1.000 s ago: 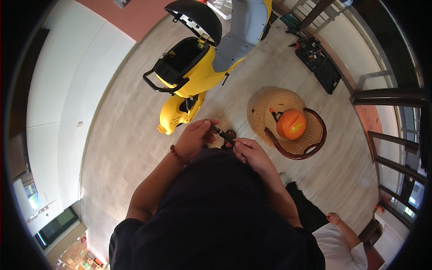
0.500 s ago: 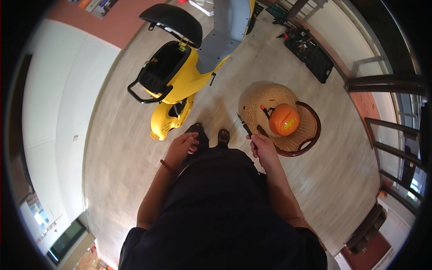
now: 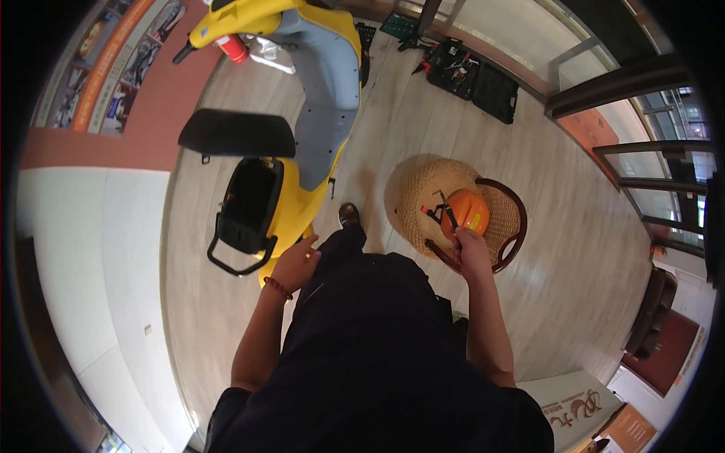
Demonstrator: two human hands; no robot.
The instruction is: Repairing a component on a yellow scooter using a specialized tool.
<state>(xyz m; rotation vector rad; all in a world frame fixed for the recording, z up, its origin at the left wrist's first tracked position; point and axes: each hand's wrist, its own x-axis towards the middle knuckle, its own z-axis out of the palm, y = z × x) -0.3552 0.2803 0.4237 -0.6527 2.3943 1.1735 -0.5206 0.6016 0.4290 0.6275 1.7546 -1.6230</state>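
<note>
My right hand (image 3: pixel 472 251) is closed round a slim tool (image 3: pixel 450 214) with a black handle and a thin pointed end, much like a screwdriver. It is held out over a woven wicker chair (image 3: pixel 423 181) with a dark curved wooden rim. An orange hard hat (image 3: pixel 470 209) rests on the chair, partly behind the tool. My left hand (image 3: pixel 297 264) holds nothing, its fingers loosely apart, close to the rear of a yellow scooter (image 3: pixel 291 204). The scooter's black seat (image 3: pixel 238 134) is tipped up, baring the dark storage box (image 3: pixel 253 198) beneath.
A black tool case (image 3: pixel 495 90) lies spread on the floor at the far right, beside a green case (image 3: pixel 399 26). Glazed frames (image 3: pixel 619 83) line the right side. At left runs a white wall (image 3: pixel 98 226). A red cylinder (image 3: pixel 232 48) stands by the scooter's front.
I have stepped forward, and the scooter and chair sit differently in view. The tool has come from beside the chair to over the hard hat. My left hand is nearer the scooter's rear.
</note>
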